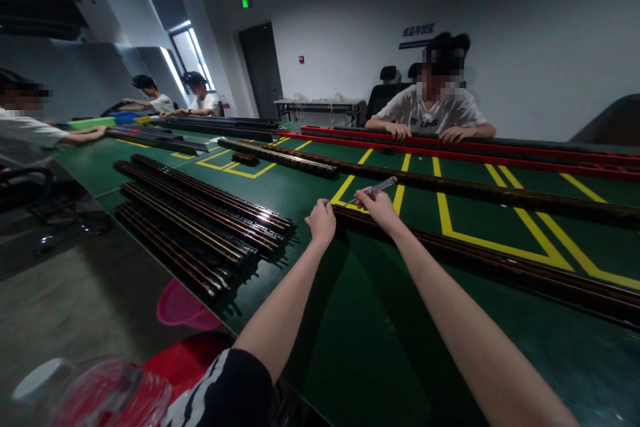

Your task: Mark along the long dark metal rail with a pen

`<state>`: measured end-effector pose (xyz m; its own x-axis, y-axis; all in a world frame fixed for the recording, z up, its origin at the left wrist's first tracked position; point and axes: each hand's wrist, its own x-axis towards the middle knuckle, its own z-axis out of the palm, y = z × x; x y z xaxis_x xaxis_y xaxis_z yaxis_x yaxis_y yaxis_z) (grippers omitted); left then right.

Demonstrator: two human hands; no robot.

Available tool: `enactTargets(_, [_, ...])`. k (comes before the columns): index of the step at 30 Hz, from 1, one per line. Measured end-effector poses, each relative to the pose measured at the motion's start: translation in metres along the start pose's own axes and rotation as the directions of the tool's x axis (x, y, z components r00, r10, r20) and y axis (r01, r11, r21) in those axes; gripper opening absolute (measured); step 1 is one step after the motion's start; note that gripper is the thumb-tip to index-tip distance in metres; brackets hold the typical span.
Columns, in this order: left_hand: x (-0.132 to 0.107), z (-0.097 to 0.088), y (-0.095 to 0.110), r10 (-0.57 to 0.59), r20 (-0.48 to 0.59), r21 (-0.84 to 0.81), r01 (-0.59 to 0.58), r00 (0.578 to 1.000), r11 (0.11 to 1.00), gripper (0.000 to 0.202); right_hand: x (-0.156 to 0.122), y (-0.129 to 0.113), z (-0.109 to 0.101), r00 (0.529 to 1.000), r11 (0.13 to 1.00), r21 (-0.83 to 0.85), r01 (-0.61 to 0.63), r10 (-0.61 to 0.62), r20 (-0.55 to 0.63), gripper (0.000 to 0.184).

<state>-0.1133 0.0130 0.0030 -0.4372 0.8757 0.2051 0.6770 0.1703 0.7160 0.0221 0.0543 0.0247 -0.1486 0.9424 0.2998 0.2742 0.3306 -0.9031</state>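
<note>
Pink basket (175, 310): below the edge of the green counter (355, 327).
Bundled strips (195, 220): several long dark ones side by side, left of the wearer's arms.
Left hand (323, 221): fingers curled in, at the near strip's left end; whether it grips the strip I can't tell.
Near strip (500, 265): long and dark, on the counter, running from the hands off to the right.
Right hand (377, 207): closed around a clear pen (385, 185), just over that strip.
Person opposite (445, 110): both hands at the red strips (347, 141).
</note>
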Motion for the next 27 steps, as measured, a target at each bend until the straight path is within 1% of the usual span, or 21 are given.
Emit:
enactTargets(4, [-0.0001,0.0012,0.0005,0.010,-0.012,0.010,-0.010,1.000,1.000,0.025,0.0000,-0.0056,0.0030,0.998,0.998,-0.039,0.055,-0.053,0.039,0.007])
enactTargets(7, [0.0001,0.0016,0.0007,0.016,-0.009,0.024,-0.016,1.000,1.000,0.027,-0.0015,-0.0068,0.0026,0.994,0.995,-0.081,0.056,-0.049,0.095,0.005])
enactTargets(10, [0.0002,0.0014,0.0011,0.011,0.001,0.040,-0.011,1.000,0.999,0.030,-0.0029,-0.0063,0.0007,0.993,0.999,-0.042,0.018,-0.013,0.120,0.003])
enactTargets(13, [0.0000,0.0011,0.0018,-0.005,0.010,0.060,0.005,1.000,0.998,0.030,-0.0028,-0.0054,-0.0005,0.991,0.999,0.034,-0.020,0.015,0.133,0.005])
enactTargets(17, [0.0003,0.0016,0.0016,-0.002,0.013,0.067,0.001,1.000,0.998,0.031,-0.0018,-0.0055,0.0002,0.991,0.997,0.067,-0.035,0.026,0.129,0.007])
enactTargets(20, [0.0005,0.0022,0.0011,0.004,0.005,0.064,-0.004,1.000,0.998,0.030,-0.0017,-0.0066,0.0009,0.992,0.996,0.088,-0.026,0.015,0.126,0.020])
enactTargets(22, [0.0004,0.0022,0.0011,0.010,0.002,0.061,-0.010,1.000,0.998,0.030,-0.0020,-0.0076,0.0010,0.992,0.994,0.103,-0.027,0.014,0.122,0.025])
enactTargets(27, [-0.0006,0.0013,0.0019,0.014,0.009,0.054,-0.014,1.000,0.998,0.031,-0.0021,-0.0081,-0.0001,0.995,0.988,0.150,-0.048,0.035,0.088,0.022])
